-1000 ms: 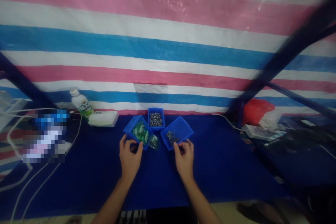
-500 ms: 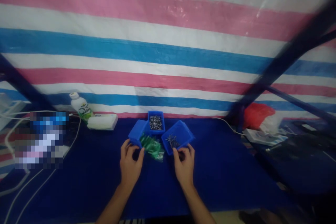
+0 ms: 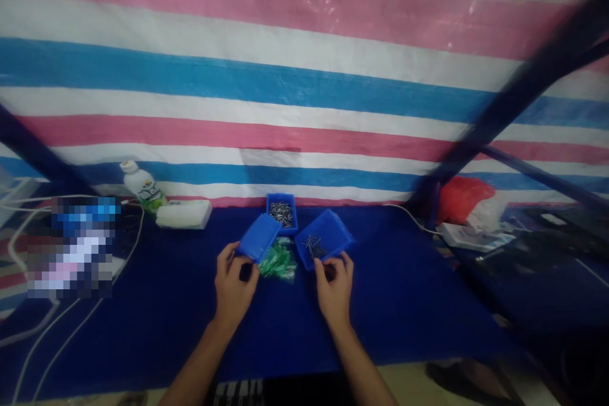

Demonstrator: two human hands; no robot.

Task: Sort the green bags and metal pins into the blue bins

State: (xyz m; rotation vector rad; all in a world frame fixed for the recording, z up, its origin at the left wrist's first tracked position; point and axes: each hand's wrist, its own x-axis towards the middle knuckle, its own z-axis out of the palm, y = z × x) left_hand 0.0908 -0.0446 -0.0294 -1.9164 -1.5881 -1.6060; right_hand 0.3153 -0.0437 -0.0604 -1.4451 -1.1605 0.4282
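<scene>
My left hand (image 3: 234, 282) pinches the rim of a small blue plastic bin (image 3: 259, 238), tipped over so that its underside faces me. Beside and partly under it, green plastic packets (image 3: 278, 261) lie in a heap on the blue table. My right hand (image 3: 337, 285) grips the near edge of a second blue bin (image 3: 335, 231), which is tilted. Thin metal pieces that look like screws or nails (image 3: 314, 246) have gathered in its left corner. Behind both stands a third blue bin (image 3: 281, 198), upright and holding many small metal pieces (image 3: 280, 213).
At the back left are a white bottle (image 3: 143, 187) and a white tissue pack (image 3: 184, 214). White cables (image 3: 136, 244) run along the left side. A red bag (image 3: 462, 200) sits at the right, past a dark frame post (image 3: 476, 133). A striped sheet (image 3: 304, 63) hangs behind the table.
My left hand has tipped its bin further over, so more of the underside shows and the green packets lie outside it. The right bin is held much as before. The view has shifted slightly.
</scene>
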